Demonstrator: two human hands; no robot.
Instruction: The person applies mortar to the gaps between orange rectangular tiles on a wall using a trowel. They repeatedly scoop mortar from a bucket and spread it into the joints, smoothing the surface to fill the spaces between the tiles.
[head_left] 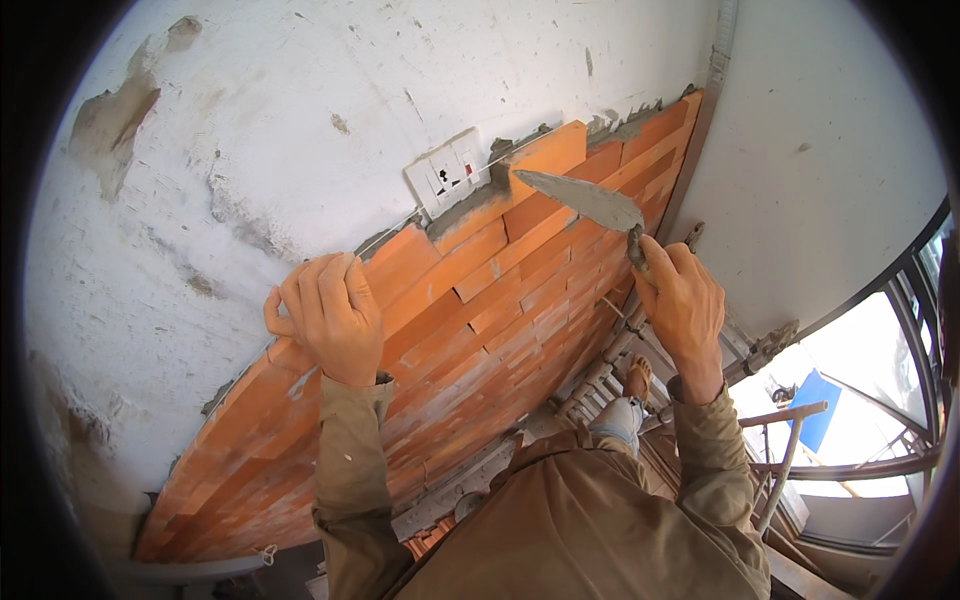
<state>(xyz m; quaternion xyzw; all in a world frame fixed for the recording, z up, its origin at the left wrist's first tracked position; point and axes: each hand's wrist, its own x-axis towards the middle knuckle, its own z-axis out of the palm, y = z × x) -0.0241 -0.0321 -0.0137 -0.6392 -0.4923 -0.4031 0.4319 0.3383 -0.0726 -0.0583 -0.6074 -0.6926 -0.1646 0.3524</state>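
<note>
My right hand (682, 310) is wrapped round the handle of a pointed trowel (580, 197). The mortar-smeared blade points left, over the upper courses of an orange brick wall (520, 290). At the wall's top edge my left hand (330, 315) has its fingers bent down and closed; what they grip is hidden. A thin white string (385, 238) runs along the top course to that hand. Right of it lies a top brick (403, 262), then grey mortar (465, 210) with a gap before a higher brick (550, 148).
A white plastered wall (300, 110) with chipped patches rises behind the bricks, with a socket plate (445, 173) just above them. A grey-white panel (810, 140) stands at the right. Below are my foot (638, 378) on slats and a metal railing (785, 415).
</note>
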